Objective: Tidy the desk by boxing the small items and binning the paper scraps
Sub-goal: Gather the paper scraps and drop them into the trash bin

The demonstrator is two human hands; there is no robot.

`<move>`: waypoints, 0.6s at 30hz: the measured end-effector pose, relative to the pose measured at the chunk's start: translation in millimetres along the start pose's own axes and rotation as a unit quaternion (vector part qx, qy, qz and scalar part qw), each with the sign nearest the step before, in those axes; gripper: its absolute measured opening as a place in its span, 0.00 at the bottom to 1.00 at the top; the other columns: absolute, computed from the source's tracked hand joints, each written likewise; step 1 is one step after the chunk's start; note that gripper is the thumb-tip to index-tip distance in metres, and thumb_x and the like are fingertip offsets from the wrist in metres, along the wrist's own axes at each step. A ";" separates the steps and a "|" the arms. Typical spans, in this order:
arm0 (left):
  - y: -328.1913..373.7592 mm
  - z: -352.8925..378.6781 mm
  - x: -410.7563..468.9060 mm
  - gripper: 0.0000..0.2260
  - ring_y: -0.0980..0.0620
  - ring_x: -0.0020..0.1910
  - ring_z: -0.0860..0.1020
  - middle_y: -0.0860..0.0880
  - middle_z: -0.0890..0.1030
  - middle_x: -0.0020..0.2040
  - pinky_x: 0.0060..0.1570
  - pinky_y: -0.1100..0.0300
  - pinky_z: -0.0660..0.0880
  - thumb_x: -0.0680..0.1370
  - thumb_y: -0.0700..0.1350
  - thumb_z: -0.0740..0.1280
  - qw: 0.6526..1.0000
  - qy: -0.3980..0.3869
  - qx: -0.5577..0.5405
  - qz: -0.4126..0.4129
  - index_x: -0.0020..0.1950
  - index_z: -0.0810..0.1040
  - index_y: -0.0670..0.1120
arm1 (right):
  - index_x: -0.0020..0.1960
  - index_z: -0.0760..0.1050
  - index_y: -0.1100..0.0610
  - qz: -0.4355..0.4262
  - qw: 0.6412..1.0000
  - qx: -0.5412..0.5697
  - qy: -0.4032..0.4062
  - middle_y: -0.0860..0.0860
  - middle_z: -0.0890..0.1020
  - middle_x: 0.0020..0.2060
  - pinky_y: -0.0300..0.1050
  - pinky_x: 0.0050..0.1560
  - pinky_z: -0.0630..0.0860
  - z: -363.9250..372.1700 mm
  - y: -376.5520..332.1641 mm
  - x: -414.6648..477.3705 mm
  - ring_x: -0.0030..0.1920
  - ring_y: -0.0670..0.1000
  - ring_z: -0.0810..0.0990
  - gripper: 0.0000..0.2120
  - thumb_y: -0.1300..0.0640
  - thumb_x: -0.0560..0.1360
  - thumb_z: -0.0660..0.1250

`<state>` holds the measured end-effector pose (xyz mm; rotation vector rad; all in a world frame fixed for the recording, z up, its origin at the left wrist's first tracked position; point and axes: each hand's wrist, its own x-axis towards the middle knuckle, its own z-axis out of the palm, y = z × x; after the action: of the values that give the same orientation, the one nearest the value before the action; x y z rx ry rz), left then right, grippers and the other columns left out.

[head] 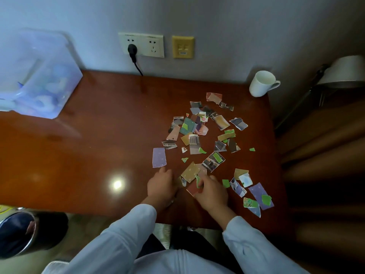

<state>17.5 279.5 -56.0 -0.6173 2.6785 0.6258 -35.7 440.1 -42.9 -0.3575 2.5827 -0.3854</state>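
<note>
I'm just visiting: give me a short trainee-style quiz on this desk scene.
1. True or false: the paper scraps lie mostly on the desk's left half.
2. What stands at the desk's back right corner? A) a white mug; B) a kettle; C) a stapler.
3. Which hand pinches the red-brown scrap?
Key: 1 false; 2 A; 3 the right hand.

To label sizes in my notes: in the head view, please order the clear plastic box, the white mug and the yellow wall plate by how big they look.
Largest: clear plastic box.
Then: white mug.
Smallest: yellow wall plate, only a little smaller than the mug.
</note>
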 end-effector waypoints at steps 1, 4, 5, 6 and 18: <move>1.2 -1.3 -0.2 0.11 0.45 0.51 0.76 0.48 0.75 0.53 0.45 0.51 0.75 0.76 0.56 0.64 1.000 0.001 0.001 -0.002 0.48 0.75 0.48 | 0.51 0.70 0.47 -0.002 1.000 0.005 0.003 0.50 0.75 0.55 0.50 0.53 0.77 0.7 -0.1 0.0 0.54 0.53 0.76 0.14 0.52 0.70 0.73; 1.1 -3.8 0.4 0.09 0.46 0.49 0.76 0.49 0.77 0.49 0.45 0.53 0.75 0.74 0.55 0.67 0.999 -0.010 -0.034 -0.014 0.44 0.73 0.51 | 0.55 0.69 0.48 -0.015 0.999 -0.008 0.040 0.49 0.74 0.58 0.46 0.53 0.76 0.7 3.1 0.3 0.58 0.52 0.73 0.18 0.49 0.69 0.73; 0.8 -4.5 0.1 0.09 0.46 0.48 0.76 0.49 0.78 0.48 0.44 0.54 0.74 0.74 0.54 0.68 0.998 -0.017 -0.054 -0.022 0.43 0.71 0.51 | 0.56 0.70 0.48 -0.019 0.999 -0.018 0.048 0.49 0.74 0.59 0.46 0.54 0.75 0.0 5.0 0.1 0.59 0.52 0.72 0.20 0.47 0.69 0.73; 0.0 -5.0 -0.2 0.08 0.46 0.48 0.77 0.50 0.79 0.48 0.44 0.54 0.74 0.75 0.52 0.67 0.996 -0.019 -0.079 -0.028 0.43 0.70 0.51 | 0.57 0.70 0.49 -0.021 0.998 -0.023 0.049 0.49 0.75 0.59 0.45 0.53 0.74 -0.8 6.7 0.1 0.59 0.52 0.72 0.20 0.47 0.69 0.73; 16.3 -13.2 1.5 0.03 0.48 0.37 0.79 0.43 0.82 0.43 0.38 0.54 0.76 0.78 0.39 0.61 0.897 -0.035 -0.425 -0.113 0.49 0.71 0.46 | 0.55 0.73 0.49 0.047 0.947 0.317 -0.033 0.46 0.79 0.42 0.51 0.44 0.80 -15.3 10.5 9.8 0.47 0.52 0.81 0.18 0.67 0.71 0.68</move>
<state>5.7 285.9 -39.7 -1.0593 2.1117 1.7193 -53.6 449.8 -37.9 -0.0130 2.2413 -1.1012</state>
